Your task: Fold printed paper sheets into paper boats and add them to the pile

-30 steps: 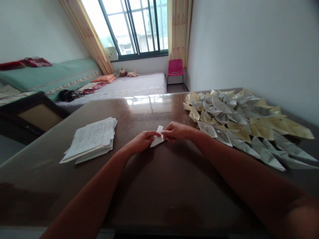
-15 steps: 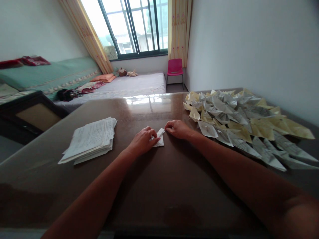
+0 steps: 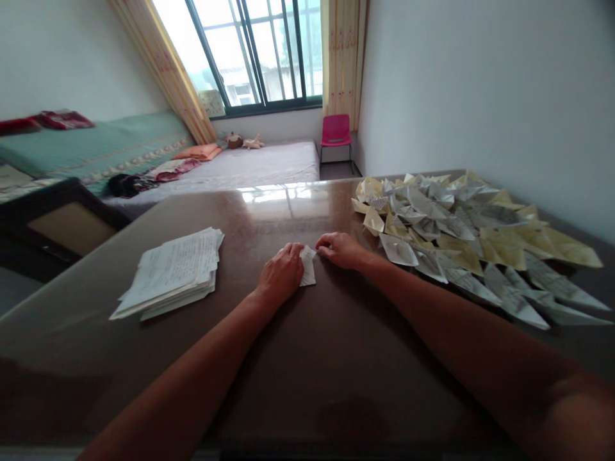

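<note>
White paper (image 3: 308, 266) lies beneath the left grip (image 3: 300, 259).

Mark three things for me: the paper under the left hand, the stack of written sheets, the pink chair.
Paper (image 3: 308, 271): head view, its uncovered right part.
Stack of written sheets (image 3: 175, 262): head view, top sheet.
Pink chair (image 3: 336, 130): head view, backrest.
</note>
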The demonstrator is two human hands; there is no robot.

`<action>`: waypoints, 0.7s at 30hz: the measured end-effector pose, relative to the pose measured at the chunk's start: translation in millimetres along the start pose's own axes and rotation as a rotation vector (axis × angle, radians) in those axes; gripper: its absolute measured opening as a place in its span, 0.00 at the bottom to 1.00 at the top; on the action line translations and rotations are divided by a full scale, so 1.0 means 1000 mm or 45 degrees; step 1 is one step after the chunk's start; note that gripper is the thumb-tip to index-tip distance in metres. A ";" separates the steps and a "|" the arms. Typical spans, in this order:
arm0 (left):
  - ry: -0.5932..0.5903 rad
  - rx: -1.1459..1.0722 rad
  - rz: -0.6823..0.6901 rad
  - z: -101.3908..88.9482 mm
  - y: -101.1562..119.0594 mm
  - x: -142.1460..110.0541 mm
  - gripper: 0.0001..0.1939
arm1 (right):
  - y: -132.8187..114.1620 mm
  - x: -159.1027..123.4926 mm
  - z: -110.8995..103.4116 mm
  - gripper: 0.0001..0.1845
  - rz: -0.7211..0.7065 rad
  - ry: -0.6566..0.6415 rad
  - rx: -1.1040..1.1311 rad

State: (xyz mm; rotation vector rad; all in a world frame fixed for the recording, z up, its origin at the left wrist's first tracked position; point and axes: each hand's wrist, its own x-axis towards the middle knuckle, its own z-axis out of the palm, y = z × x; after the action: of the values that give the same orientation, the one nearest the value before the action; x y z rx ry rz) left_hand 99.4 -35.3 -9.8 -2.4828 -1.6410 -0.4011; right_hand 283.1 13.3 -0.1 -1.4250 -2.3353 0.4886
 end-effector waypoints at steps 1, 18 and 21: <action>0.002 -0.018 -0.011 0.000 0.000 -0.001 0.14 | 0.000 0.000 0.000 0.12 0.003 -0.008 0.012; -0.081 0.054 -0.044 -0.004 0.002 -0.002 0.14 | 0.000 -0.004 0.000 0.10 -0.065 -0.001 0.218; -0.078 0.048 -0.045 -0.003 0.001 -0.002 0.13 | 0.004 -0.002 0.003 0.11 -0.128 0.008 0.147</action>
State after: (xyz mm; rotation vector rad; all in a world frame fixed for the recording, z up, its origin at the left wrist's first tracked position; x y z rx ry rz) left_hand 99.8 -38.0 -7.8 -2.4661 -1.7010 -0.2979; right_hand 286.0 12.7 -4.4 -1.2487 -2.3202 0.5788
